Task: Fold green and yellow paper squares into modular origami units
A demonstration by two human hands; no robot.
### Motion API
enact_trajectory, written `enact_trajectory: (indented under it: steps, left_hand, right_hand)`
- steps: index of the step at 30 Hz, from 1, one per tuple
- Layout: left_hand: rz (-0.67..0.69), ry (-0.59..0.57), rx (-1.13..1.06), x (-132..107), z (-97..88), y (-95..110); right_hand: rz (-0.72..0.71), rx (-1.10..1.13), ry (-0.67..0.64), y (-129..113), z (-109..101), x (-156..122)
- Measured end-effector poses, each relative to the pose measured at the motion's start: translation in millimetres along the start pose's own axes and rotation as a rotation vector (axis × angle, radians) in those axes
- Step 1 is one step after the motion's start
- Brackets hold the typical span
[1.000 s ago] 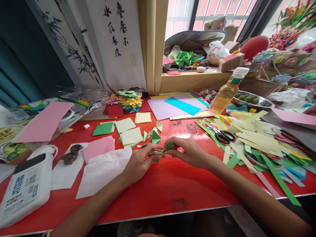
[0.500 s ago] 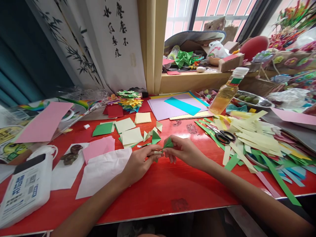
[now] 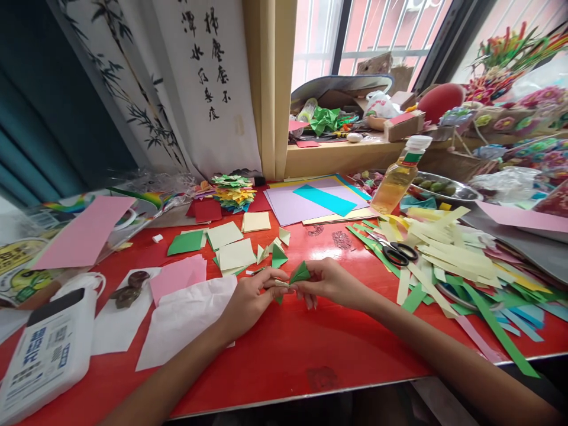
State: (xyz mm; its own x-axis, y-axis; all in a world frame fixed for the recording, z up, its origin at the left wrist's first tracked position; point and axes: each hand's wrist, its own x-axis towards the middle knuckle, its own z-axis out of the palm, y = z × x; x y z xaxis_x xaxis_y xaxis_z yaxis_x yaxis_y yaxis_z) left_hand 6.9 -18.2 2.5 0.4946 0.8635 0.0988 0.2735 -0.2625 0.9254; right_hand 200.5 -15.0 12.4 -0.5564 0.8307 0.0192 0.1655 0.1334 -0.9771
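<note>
Over the middle of the red table my two hands meet, fingertips almost touching. My right hand (image 3: 326, 284) pinches a folded green paper piece (image 3: 300, 273) between thumb and fingers. In my left hand (image 3: 255, 299) the thumb and forefinger are closed on a small folded pale paper piece (image 3: 281, 283); a bit of green shows below it. Just beyond lie a folded green triangle (image 3: 278, 257) and several small cream folded pieces (image 3: 262, 254). Squares of cream paper (image 3: 236, 256) and a green square (image 3: 185, 242) are behind my left hand.
Black-handled scissors (image 3: 394, 253) lie by a heap of paper strips (image 3: 461, 248) on the right, near a bottle (image 3: 394, 177). Pink sheets (image 3: 177, 275), a crumpled white sheet (image 3: 186, 319) and a white box (image 3: 53, 349) sit left. Lilac sheets (image 3: 284, 204) lie at the back.
The camera view has tilted up a little, so everything sits lower in the picture. The green paper in my right hand shows more of its face; both hands keep their pinch.
</note>
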Motion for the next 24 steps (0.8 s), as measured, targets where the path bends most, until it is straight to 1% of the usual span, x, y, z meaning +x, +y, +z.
enact_trajectory:
  steps: [5,10,12,14,19,21,24]
  left_hand:
    - [0.001,-0.008,0.032,1.0,-1.0,-0.4]
    - [0.037,0.000,0.082,1.0,-1.4,0.3]
    - [0.048,-0.002,0.089,0.4,-1.3,0.3]
    - [0.049,-0.007,0.079,-0.4,-0.9,0.0]
    - [0.020,-0.007,-0.005,-1.9,0.8,1.4]
    - [0.004,0.009,-0.039,-2.3,1.2,3.0]
    - [-0.006,0.014,-0.053,-2.6,1.1,4.9]
  right_hand:
    - [0.025,0.097,0.003,5.8,2.8,2.7]
    - [0.068,0.162,-0.039,6.3,3.0,5.2]
    - [0.075,0.153,-0.051,6.6,2.7,5.1]
    - [0.069,0.078,-0.036,7.3,2.0,4.2]
    - [-0.038,-0.320,0.074,6.6,0.0,1.5]
    - [-0.067,-0.351,0.093,5.4,1.1,0.7]
    - [-0.060,-0.246,0.112,4.7,5.5,-0.1]
